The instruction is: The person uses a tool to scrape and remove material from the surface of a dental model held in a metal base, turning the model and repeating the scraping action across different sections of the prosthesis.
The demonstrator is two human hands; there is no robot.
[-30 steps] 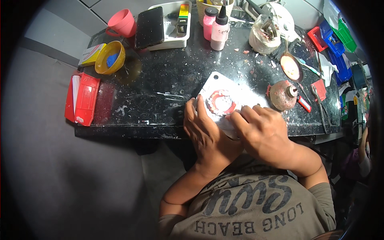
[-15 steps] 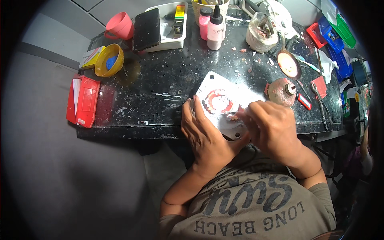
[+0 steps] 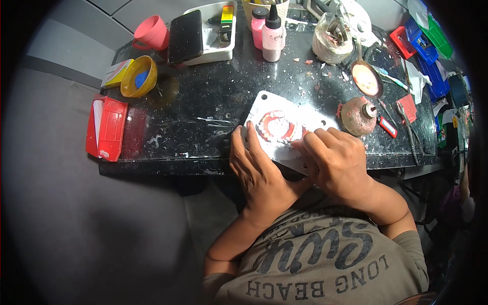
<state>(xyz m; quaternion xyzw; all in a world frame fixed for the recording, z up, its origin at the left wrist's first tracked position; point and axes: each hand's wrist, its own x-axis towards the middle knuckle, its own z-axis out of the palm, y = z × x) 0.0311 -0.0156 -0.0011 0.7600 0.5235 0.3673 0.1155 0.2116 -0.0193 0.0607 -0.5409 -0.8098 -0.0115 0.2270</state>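
Note:
A denture setup [image 3: 292, 130] of pink-red wax with pale teeth in a horseshoe lies on a light metal plate [image 3: 268, 105] with holes at its corners. My left hand [image 3: 262, 175] grips that plate, fingers stretched along its left edge and thumb toward its near side. My right hand [image 3: 338, 160] is closed, fingertips pinched around a thin carving tool [image 3: 287, 143], mostly hidden by the fingers. Its tip reaches the near side of the teeth. A small pink and pale piece shows beside my right fingertips, too bright to make out.
On the right stand a round spirit burner [image 3: 356, 118], a pan of pale pink wax [image 3: 367, 80] and a red lighter [image 3: 387, 127]. Squeeze bottles [image 3: 272, 43] and a white tray [image 3: 218, 53] are at the back. A yellow bowl [image 3: 133, 84] and a red box [image 3: 111, 129] sit left.
My right hand has shifted a little left, and the tool tip now shows at the near teeth. The plate has turned and slid slightly left under my left hand.

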